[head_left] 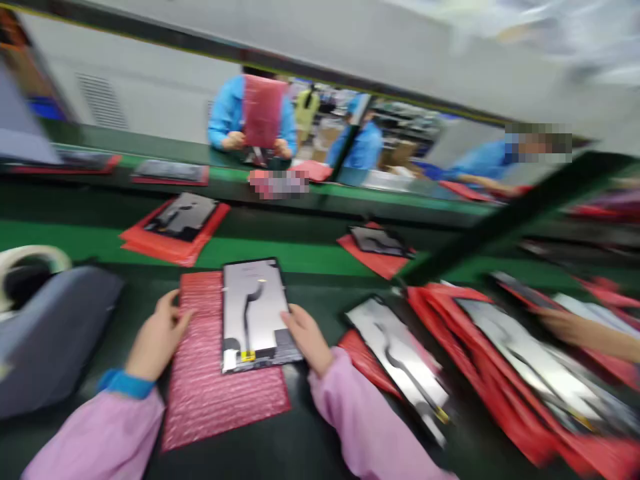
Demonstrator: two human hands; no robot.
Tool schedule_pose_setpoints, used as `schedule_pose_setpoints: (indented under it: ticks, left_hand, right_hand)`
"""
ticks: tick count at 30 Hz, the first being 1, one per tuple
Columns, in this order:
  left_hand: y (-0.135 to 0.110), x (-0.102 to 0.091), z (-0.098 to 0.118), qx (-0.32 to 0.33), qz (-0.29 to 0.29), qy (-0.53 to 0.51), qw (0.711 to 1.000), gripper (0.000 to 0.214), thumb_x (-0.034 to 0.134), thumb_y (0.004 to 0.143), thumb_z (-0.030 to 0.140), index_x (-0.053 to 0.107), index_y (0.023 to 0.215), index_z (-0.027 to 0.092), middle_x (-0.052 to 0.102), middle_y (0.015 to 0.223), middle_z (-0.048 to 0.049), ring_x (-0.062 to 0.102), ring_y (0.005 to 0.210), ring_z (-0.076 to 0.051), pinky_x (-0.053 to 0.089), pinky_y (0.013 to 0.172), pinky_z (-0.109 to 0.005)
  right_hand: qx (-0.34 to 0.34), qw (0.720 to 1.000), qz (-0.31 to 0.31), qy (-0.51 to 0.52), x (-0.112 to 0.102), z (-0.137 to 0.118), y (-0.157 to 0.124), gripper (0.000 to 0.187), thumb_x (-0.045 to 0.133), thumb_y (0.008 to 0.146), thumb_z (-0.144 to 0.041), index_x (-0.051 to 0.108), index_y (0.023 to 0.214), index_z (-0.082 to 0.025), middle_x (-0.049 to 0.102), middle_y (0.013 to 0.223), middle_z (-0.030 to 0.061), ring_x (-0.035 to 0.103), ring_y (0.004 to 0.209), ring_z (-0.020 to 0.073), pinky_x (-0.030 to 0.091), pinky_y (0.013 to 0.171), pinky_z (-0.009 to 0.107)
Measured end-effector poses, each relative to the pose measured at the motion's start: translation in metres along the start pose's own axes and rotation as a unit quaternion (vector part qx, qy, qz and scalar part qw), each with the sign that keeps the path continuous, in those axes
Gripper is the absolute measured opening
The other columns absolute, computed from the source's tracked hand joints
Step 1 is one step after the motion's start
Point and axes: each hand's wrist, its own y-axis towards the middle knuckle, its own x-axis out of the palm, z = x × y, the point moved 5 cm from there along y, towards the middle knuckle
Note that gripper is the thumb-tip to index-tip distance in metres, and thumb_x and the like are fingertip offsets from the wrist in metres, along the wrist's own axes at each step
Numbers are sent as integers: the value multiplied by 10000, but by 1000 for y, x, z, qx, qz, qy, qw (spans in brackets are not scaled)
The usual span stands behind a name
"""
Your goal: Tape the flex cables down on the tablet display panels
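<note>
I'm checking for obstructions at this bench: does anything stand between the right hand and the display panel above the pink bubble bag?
Nothing visible does: the right hand holds the display panel at its right edge, its thumb on the face. The pink bubble bag lies beneath the panel.

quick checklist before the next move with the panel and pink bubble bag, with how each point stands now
1. Right hand holding the panel by its edge: ok.
2. Panel's ribbon cable side showing: ok.
3. Left hand at the pink bubble bag's left edge: ok.
4. Panel within the bag's outline: not ok, it juts past the top edge in this view.
5. Panel's underside clean: cannot tell, hidden.
</note>
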Motion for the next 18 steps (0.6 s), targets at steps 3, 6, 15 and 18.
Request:
schedule_pose_setpoints:
  ticks: [3, 6, 15, 18]
  left_hand:
    - [-10, 2, 12, 2, 9, -10, 1000, 603, 517, 866, 438, 407, 1371, 128, 685, 856, -42, 660, 663, -194, 508, 664, -299]
    - [-19, -5, 11, -20, 49, -36, 998, 617, 493, 904, 352, 294, 1446, 136, 673, 1029, -72, 636, 637, -147, 503, 666, -289]
    - [-94, -23, -31, -85, -8, -287, 954, 456, 515, 925, 384, 403, 1338, 224, 562, 1186, -113, 604, 787, -142, 527, 570, -251]
    - [-120, -41, -54, -80, -91, -406, 906, 448, 586, 912, 449, 478, 1261, 190, 591, 1127, -128, 620, 812, -164, 539, 604, -276]
  right_hand:
    - [9, 1000, 5, 20, -4, -3, 2, 553, 668, 716, -668, 654, 981, -183, 724, 936, 63, 660, 885, 238, 522, 797, 335]
    - [18, 999, -19, 41, 2, -8, 4, 545, 717, 730, -599, 654, 1077, -183, 734, 1007, 75, 675, 895, 253, 536, 755, 330]
    - [70, 986, -141, -58, 47, 1, -19, 633, 640, 720, -698, 564, 1100, -198, 738, 1022, 97, 704, 917, 281, 554, 768, 351]
    - [77, 972, -128, -180, 38, 8, -26, 679, 613, 682, -737, 537, 1105, -212, 751, 914, 94, 716, 838, 293, 551, 752, 368]
